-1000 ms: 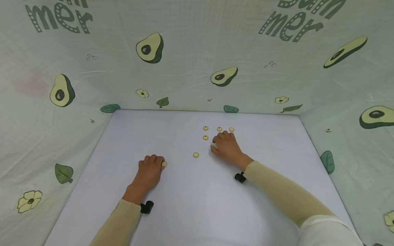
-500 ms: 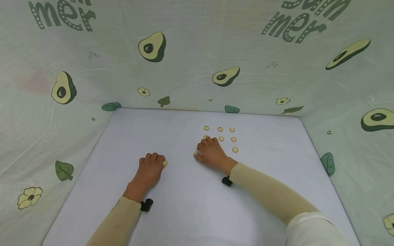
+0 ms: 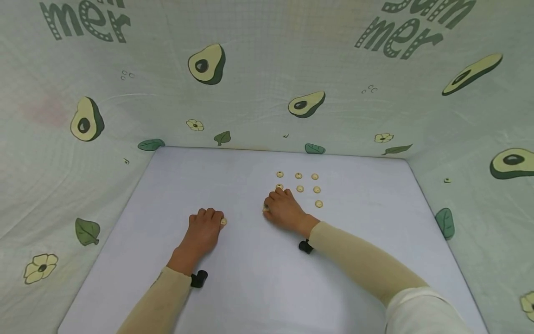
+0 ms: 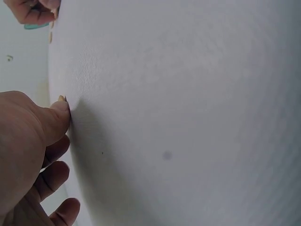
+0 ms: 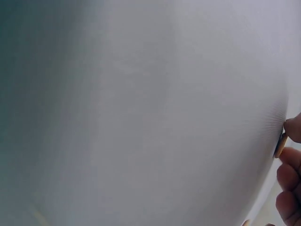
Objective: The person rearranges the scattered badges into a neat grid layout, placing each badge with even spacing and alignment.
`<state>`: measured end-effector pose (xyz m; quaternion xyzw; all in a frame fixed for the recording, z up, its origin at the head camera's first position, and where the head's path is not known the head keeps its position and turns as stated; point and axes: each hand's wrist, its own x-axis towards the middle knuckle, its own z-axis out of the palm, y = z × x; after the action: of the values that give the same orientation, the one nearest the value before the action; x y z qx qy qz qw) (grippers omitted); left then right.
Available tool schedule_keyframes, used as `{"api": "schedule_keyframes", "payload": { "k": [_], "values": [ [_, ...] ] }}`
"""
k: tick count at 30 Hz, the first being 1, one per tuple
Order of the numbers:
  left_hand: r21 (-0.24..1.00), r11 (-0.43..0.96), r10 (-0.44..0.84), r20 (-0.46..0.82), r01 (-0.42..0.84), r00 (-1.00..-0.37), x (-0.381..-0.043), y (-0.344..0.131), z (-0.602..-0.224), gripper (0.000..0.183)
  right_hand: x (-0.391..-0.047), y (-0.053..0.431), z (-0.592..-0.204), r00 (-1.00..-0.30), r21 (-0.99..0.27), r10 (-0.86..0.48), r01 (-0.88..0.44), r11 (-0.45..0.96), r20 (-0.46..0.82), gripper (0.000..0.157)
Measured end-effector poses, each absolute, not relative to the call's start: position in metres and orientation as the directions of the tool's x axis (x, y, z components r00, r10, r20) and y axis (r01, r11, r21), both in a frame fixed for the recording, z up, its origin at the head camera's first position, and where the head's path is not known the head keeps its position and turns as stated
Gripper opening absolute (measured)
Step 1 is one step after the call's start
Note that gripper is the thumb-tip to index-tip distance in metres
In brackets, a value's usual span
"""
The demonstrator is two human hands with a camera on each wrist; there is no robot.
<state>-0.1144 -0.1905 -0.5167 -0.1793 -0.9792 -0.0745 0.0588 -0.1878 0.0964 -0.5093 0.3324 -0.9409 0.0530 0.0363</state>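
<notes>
My left hand (image 3: 204, 229) rests low on the white table with its fingers bent, holding a small round beige button (image 3: 223, 221) at the thumb tip. In the left wrist view that button (image 4: 62, 98) peeks out just past the thumb. My right hand (image 3: 285, 211) is at another button (image 3: 266, 208), farther back and to the right. The right wrist view has this button (image 5: 281, 145) tilted up on edge between thumb and finger. Directly beyond the right fingertips lies a further button (image 3: 279, 186), partly covered by them.
Several more buttons lie in loose rows toward the back, among them a corner button (image 3: 280, 174) and a front one (image 3: 319, 203). The white table (image 3: 242, 278) meets cloth walls (image 3: 250, 69) printed with avocados at its back and sides.
My right hand has moved left, uncovering several buttons, and its thumb and finger have closed on the button there. The left hand stays in place with its button.
</notes>
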Motion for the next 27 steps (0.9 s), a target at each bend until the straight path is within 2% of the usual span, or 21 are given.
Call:
{"api": "schedule_keyframes", "payload": {
  "k": [4,9,14,17,23,27],
  "values": [
    [0.128,0.929,0.334,0.117,0.348,-0.935,-0.1146,-0.1898,-0.5164,0.021,-0.1857,0.0970,-0.5074,-0.797,-0.125,-0.596,-0.604,0.787,0.094,0.024],
    [0.133,0.927,0.335,0.123,0.350,-0.934,-0.1139,-0.1895,-0.5158,0.021,-0.1862,0.0977,-0.5061,-0.822,-0.103,-0.561,-0.569,0.816,0.103,0.027],
    [0.138,0.923,0.339,0.144,0.358,-0.930,-0.1125,-0.1894,-0.5149,0.020,-0.1858,0.0994,-0.5038,-0.788,-0.160,-0.612,-0.613,0.773,0.063,0.017],
    [0.143,0.922,0.339,0.148,0.359,-0.929,-0.1123,-0.1893,-0.5148,0.020,-0.1850,0.1006,-0.5029,-0.770,-0.186,-0.637,-0.632,0.752,0.041,0.024],
    [0.147,0.926,0.330,0.131,0.347,-0.935,-0.1122,-0.1890,-0.5135,0.019,-0.1855,0.1008,-0.5041,-0.797,-0.138,-0.600,-0.603,0.786,0.066,0.029],
    [0.153,0.929,0.322,0.115,0.337,-0.940,-0.1122,-0.1890,-0.5133,0.020,-0.1860,0.1011,-0.5046,-0.790,-0.133,-0.609,-0.612,0.779,0.067,0.024]
  ]
}}
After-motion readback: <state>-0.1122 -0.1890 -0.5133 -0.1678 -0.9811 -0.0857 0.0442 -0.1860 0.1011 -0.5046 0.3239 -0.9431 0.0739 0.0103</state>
